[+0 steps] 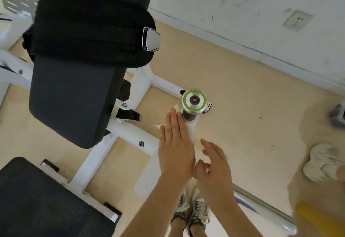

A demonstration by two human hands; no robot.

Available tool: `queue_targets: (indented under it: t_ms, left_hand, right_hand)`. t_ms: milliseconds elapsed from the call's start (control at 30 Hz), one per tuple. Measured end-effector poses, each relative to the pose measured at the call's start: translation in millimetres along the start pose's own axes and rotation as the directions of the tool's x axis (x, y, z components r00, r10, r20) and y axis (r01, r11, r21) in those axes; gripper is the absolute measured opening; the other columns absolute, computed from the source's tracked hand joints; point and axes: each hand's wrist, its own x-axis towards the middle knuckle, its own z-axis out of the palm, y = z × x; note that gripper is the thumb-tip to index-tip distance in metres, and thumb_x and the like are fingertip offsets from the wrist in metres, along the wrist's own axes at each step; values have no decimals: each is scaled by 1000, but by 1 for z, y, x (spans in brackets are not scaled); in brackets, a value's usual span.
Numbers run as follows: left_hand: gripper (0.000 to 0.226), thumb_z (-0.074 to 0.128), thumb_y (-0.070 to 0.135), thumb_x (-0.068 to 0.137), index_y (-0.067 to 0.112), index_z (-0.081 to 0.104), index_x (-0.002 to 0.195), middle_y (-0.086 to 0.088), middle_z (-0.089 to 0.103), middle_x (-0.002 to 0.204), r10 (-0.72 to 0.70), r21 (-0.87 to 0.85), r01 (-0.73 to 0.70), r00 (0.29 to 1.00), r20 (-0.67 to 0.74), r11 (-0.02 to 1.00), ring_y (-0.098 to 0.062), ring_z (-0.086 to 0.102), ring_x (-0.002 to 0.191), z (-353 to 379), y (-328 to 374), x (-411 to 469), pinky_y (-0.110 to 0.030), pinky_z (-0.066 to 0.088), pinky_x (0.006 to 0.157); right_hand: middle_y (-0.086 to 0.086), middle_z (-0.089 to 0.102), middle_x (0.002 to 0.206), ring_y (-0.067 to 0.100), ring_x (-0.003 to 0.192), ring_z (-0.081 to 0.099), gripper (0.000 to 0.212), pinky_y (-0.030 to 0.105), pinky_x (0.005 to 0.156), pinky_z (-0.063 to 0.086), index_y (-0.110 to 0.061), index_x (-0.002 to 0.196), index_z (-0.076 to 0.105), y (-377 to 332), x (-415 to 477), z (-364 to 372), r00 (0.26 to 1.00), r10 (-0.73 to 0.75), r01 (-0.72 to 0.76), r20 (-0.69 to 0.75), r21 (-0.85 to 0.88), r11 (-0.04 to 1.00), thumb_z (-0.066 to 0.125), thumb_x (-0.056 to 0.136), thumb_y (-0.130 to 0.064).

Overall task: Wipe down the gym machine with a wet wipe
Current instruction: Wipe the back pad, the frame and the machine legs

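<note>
Left hand [175, 147], fingers straight, is pressing the wet wipe [175, 109] onto the post [191, 128]; right hand [214, 166], loose-fingered, is hovering at four o'clock. Probably wiping toward the cap [194, 99] next.

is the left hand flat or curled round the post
Flat: the left hand has straight fingers laid together along the white post, just below the chrome cap, not curled round it.
</note>
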Motion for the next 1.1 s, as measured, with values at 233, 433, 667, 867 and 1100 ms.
queue_targets:
  t_ms: [233,433,667,867,1100]
  left_hand:
    - [59,32,17,85,5,38,143,-12,28,156,346,-9,-346,937,42,938,-26,33,141,2,-17,-61,-42,23,112]
    - [44,43,17,91,10,51,133,-5,45,148,267,-359,-254,963,-14,898,-19,34,141,-17,-20,-23,-32,26,115]
    - [26,72,13,82,37,64,84,28,66,87,-154,-707,222,975,160,672,11,58,86,-82,-25,-19,-3,40,72]
    - [11,63,20,91,23,72,96,-1,71,94,-330,-942,331,885,328,-51,-18,66,92,-127,-3,14,-34,53,85]
    - [44,31,37,103,16,63,125,-1,48,145,360,-371,-433,898,-252,821,-22,41,136,-136,30,21,-36,48,100]
  right_hand:
    - [-1,69,116,16,104,67,33,42,97,51,-21,121,63,-34,20,-8,856,379,-513,351,503,695,56,92,-8]
    - [13,62,74,17,68,56,34,28,69,46,-9,98,72,-48,29,-22,817,224,-474,532,396,787,64,89,-41]
    - [4,71,69,7,56,52,15,16,55,42,-11,77,74,-59,43,-52,894,233,-313,384,161,936,64,89,-8]
    - [15,68,82,24,70,60,17,31,61,44,-10,83,62,-85,40,-60,897,300,-439,324,732,521,50,95,-6]
    - [11,74,87,29,85,69,27,46,86,55,-13,87,74,-116,23,-73,984,132,-179,120,639,748,49,95,-6]
